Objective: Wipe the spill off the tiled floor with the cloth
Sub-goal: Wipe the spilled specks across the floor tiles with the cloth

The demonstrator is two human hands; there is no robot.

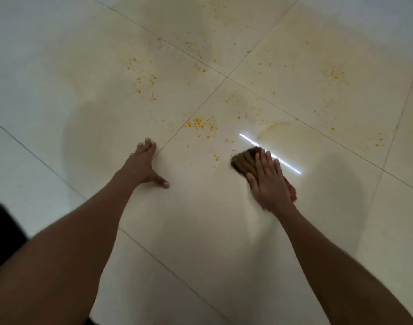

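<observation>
Orange-yellow specks of the spill [202, 124] are scattered over the cream tiled floor [200, 231], thickest just beyond my hands and spreading to the far tiles. A smeared yellowish patch [273, 130] lies beyond my right hand. My right hand [270, 181] lies flat on a brown folded cloth [244, 160], pressing it against the floor; the cloth's far-left part and a reddish edge at the right show past the hand. My left hand [145, 164] rests flat on the floor to the left, fingers spread, holding nothing.
Dark grout lines [226, 77] cross between large tiles. A bright light reflection streak [287, 166] sits on the floor by the cloth. A dark piece of clothing [1, 233] shows at the left edge. My shadow [90, 134] falls on the left tiles.
</observation>
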